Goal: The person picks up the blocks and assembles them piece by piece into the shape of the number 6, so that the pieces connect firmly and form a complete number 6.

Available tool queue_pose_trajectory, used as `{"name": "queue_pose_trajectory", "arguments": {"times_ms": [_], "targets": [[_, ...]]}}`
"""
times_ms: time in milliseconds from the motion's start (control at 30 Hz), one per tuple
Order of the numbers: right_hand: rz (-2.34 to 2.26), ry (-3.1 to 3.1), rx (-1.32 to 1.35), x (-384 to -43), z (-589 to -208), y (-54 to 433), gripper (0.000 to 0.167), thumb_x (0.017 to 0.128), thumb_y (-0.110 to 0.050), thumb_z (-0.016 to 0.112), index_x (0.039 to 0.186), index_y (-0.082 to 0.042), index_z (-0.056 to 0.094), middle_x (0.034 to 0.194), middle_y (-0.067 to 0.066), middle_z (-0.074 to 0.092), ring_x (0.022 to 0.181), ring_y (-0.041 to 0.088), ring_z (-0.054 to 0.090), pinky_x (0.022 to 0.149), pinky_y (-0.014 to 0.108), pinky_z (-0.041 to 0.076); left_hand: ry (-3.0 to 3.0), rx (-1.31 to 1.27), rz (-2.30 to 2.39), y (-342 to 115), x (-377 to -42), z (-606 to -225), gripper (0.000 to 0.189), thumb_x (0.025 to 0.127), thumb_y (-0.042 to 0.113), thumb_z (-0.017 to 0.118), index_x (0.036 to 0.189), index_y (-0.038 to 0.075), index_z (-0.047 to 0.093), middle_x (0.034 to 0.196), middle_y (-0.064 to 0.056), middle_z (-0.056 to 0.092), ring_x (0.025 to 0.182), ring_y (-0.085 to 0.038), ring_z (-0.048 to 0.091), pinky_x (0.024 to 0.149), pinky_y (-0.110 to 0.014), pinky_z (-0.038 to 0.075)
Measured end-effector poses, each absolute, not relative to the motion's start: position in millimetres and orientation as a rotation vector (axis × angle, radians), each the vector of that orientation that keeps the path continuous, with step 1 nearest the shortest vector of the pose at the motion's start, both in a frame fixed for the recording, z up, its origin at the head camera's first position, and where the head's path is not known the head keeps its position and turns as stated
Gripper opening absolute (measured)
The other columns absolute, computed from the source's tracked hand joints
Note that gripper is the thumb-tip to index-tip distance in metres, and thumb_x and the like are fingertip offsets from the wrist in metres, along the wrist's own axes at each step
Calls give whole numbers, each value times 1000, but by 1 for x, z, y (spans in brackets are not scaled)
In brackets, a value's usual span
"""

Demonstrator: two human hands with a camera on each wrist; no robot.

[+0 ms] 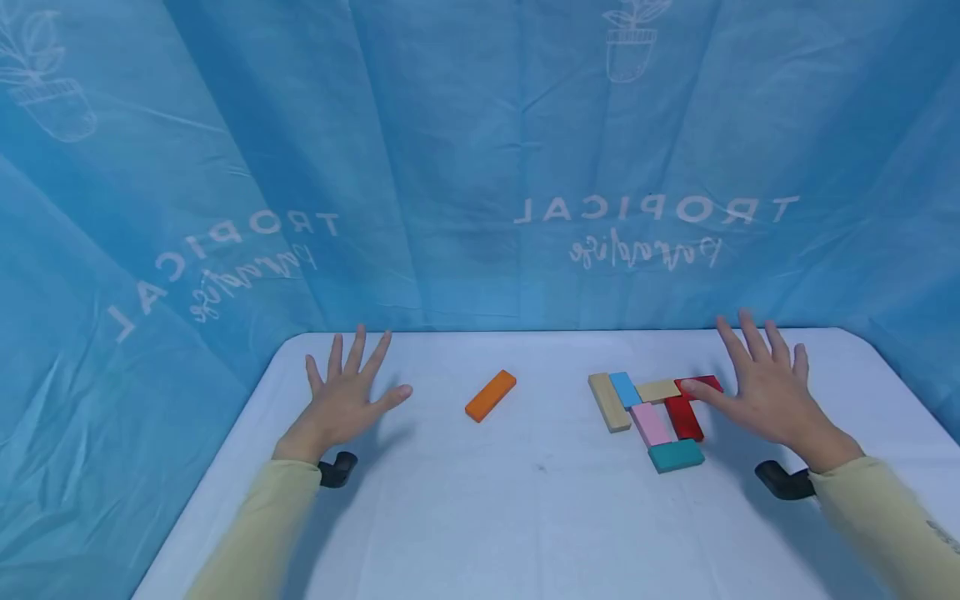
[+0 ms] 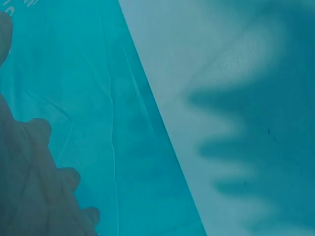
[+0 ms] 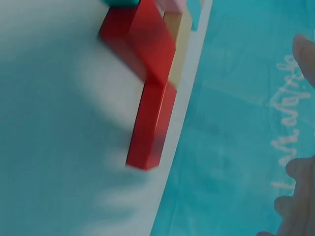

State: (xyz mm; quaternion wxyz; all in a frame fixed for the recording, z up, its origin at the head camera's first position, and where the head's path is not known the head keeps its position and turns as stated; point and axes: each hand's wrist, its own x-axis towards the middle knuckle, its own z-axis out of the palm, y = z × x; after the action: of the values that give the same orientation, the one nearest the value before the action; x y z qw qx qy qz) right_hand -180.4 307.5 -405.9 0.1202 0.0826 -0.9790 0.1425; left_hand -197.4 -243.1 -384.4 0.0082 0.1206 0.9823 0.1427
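Red blocks near splayed fingers

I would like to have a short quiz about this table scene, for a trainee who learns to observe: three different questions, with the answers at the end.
1. Which block lies apart from all the others?
2. True or false: the right hand grips the teal block.
3. How many red blocks are there?
A) one
B) two
C) four

Key:
1. The orange block.
2. False: its fingers are spread and it holds nothing.
3. B
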Motion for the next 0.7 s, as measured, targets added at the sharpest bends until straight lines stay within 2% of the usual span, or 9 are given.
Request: {"name": "queue_pose_trajectory", "arguments": {"times_ms": [133, 400, 700], "targets": [[454, -2864, 283, -181, -404, 297, 111, 82, -55, 75, 161, -6, 14, 162, 31, 8, 144, 60, 5, 103, 84, 0, 3061, 394, 475, -237, -199, -388, 92, 95, 70, 45, 164, 22, 7, 168, -16, -9, 149, -50, -14, 106, -76, -18], [556, -2887, 378, -184, -406, 278, 108, 85, -57, 71, 161, -7, 14, 164, 28, 7, 146, 57, 5, 106, 82, 0, 3040, 413, 570, -225, -200, -395, 89, 97, 66, 47, 164, 21, 9, 168, -15, -6, 150, -47, -12, 109, -74, -15], [658, -2917, 489, -186, -413, 260, 105, 87, -57, 69, 162, -8, 15, 166, 24, 7, 148, 52, 4, 109, 78, -1, 2977, 423, 715, -204, -200, -402, 85, 99, 66, 41, 164, 22, 8, 169, -11, -5, 152, -44, -10, 111, -71, -12]]}}
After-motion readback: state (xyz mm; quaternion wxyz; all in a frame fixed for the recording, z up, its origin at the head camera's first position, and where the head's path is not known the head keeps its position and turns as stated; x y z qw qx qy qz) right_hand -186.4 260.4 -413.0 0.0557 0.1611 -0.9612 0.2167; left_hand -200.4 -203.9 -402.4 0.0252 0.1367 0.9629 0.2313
